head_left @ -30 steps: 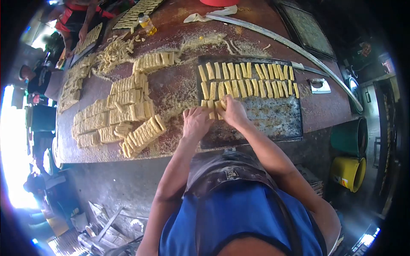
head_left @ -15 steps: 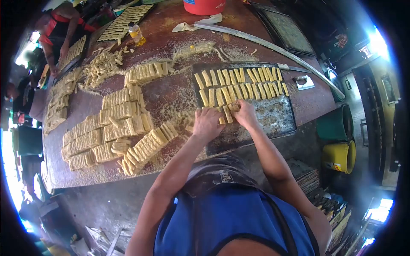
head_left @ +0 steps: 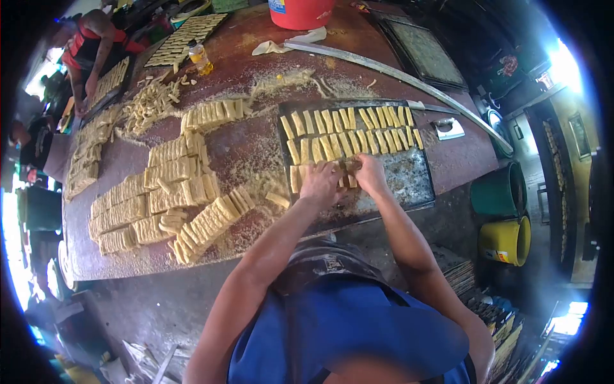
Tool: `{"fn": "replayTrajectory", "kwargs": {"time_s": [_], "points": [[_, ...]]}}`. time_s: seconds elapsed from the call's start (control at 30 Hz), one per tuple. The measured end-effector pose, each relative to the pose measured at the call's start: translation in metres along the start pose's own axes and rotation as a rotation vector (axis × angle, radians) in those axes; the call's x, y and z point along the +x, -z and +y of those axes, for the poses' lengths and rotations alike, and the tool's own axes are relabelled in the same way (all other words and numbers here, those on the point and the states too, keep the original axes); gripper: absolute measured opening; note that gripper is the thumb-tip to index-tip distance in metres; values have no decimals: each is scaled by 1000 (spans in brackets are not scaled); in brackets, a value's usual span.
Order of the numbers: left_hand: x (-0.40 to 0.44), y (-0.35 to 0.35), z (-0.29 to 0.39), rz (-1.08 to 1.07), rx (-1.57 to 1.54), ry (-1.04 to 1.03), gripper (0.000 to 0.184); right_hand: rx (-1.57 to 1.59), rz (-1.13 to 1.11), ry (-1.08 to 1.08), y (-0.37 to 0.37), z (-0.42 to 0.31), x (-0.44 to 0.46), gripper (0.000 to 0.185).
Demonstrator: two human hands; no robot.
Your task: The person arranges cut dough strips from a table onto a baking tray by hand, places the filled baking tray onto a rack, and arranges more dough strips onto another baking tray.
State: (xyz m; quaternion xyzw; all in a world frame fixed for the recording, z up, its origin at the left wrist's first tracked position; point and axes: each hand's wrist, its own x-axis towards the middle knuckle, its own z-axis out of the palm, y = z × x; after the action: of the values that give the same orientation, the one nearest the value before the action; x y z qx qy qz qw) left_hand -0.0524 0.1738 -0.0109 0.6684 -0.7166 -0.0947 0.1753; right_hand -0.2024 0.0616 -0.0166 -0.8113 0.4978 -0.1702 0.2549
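A dark baking tray holds two full rows of pale yellow dough sticks and part of a third row nearer me. Over that third row is my left hand, its fingers curled down on dough sticks that it partly covers. Close on its right, my right hand pinches at a dough stick at the row's right end; the fingertips are partly hidden. One loose dough stick lies on the table just left of the tray.
Stacked dough sticks cover the table's left side, beside a loose pile. A long metal bar, a scraper, an oil bottle and a red bucket lie beyond. Another person works at far left.
My left hand has shifted right along the third row, uncovering dough sticks at its left end. My right hand stays near the same part of the tray. The view has turned slightly.
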Motion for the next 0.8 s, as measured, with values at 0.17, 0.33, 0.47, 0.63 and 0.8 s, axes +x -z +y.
{"fn": "replayTrajectory", "kwargs": {"time_s": [0.17, 0.33, 0.47, 0.63, 0.8], "points": [[-8, 2, 2, 121, -87, 43, 52, 113, -33, 80, 2, -2, 10, 22], [-68, 54, -36, 338, -108, 405, 36, 268, -42, 166, 18, -19, 5, 18], [-158, 90, -72, 359, -144, 737, 38, 187, -133, 413, -5, -80, -15, 31], [-219, 93, -106, 625, -110, 819, 32, -199, -320, 580, -77, -133, -41, 25], [-260, 119, -136, 720, -101, 724, 26, -475, -475, 418, -97, -172, -48, 20]]}}
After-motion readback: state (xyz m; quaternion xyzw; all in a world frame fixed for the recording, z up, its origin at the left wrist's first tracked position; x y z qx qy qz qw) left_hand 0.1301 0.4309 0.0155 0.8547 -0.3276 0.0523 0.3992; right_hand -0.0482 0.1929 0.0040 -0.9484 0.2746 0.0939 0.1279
